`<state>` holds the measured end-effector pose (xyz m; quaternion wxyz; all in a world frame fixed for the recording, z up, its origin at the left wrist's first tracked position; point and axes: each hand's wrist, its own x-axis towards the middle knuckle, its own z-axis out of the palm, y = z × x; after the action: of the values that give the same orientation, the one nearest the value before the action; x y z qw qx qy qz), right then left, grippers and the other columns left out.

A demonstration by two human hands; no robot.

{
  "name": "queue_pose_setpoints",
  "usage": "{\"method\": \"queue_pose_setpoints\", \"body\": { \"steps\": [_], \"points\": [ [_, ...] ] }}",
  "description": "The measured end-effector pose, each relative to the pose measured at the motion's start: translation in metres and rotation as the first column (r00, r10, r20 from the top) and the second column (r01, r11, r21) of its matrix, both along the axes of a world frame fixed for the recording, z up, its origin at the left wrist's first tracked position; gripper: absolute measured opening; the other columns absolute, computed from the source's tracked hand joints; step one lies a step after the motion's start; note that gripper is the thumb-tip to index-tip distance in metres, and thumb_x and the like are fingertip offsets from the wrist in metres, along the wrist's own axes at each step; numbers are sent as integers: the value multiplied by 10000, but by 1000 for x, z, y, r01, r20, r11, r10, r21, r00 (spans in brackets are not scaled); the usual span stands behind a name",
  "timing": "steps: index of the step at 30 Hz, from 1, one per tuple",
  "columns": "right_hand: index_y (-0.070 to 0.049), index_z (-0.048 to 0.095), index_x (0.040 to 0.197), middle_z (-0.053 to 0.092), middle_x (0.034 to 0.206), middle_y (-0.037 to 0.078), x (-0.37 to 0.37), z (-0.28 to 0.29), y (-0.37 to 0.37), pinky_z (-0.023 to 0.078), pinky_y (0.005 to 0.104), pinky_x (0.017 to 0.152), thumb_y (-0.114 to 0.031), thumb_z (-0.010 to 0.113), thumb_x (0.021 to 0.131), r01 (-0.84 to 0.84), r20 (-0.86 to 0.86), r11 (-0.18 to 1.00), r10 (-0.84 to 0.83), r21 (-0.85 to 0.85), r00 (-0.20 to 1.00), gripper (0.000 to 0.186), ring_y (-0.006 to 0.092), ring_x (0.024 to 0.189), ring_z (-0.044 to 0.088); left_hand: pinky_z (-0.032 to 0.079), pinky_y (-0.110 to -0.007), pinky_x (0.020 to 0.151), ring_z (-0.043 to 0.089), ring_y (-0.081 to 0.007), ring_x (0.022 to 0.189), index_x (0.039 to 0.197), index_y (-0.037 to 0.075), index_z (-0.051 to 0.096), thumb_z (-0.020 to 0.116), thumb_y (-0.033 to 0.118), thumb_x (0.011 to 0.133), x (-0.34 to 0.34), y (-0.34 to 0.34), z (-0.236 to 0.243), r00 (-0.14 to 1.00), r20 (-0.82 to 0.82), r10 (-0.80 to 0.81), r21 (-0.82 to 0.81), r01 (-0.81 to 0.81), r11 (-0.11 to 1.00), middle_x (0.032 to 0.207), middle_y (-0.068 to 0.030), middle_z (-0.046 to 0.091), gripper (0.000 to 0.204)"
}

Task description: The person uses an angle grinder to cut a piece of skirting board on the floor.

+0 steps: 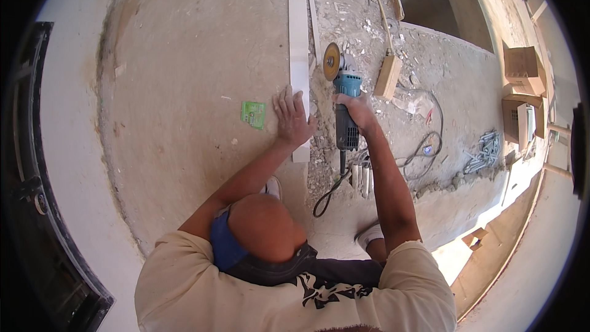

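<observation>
The right grip (pixel 356 109) is closed around a teal-and-black angle grinder (pixel 348 84), whose disc (pixel 332 61) sits ahead of it. The left grip (pixel 294 120), opened out, rests on a long white strip (pixel 298 49) reaching ahead of it; a green packet (pixel 253 115) lies to its left.

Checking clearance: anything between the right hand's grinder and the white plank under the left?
Yes: rubble and the end of a thin strip lie between grinder and plank. The left hand, on the plank, pokes its thumb past the grinder-side edge.
</observation>
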<state>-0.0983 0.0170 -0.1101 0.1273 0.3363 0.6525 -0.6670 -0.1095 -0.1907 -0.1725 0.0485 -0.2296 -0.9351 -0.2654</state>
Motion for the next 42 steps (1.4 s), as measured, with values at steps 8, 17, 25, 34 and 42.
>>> {"method": "queue_pose_setpoints", "body": {
  "steps": [8,17,25,34,42],
  "points": [
    [-16,701,953,659,757,51,22,1,-5,511,320,542,-173,792,841,28,-43,1000,-28,7,999,213,143,584,608,183,-694,1228,231,-579,1468,1438,-87,371,711,93,785,58,-15,-11,983,83,-161,148,148,978,1596,-391,231,757],
    [24,708,1028,707,841,78,46,-8,-20,549,347,634,-207,830,787,-25,22,999,24,35,999,355,178,684,655,106,-670,1267,193,-564,1533,1582,-125,203,750,190,795,74,-25,-4,985,107,-139,34,136,990,1639,-410,193,1009],
    [24,739,1054,746,872,106,53,-10,-28,567,360,680,-229,856,755,-87,77,995,83,44,994,409,194,731,692,78,-632,1293,128,-532,1579,1571,-178,209,711,308,855,75,-26,-3,976,175,-132,-75,147,986,1653,-403,179,1001],
    [16,744,1057,769,925,124,59,-18,-36,583,365,750,-243,867,743,-109,88,980,95,168,992,424,223,801,724,78,-639,1287,128,-555,1571,1579,-173,197,696,293,868,74,-23,-3,970,184,-161,-73,177,981,1653,-409,173,986],
    [19,738,1066,764,934,136,51,-24,-36,583,374,764,-235,855,743,-114,76,993,111,40,991,427,231,818,722,67,-626,1295,115,-553,1573,1564,-207,188,676,324,868,73,-25,-5,967,189,-168,-93,188,978,1652,-425,141,1002]
  ]
}}
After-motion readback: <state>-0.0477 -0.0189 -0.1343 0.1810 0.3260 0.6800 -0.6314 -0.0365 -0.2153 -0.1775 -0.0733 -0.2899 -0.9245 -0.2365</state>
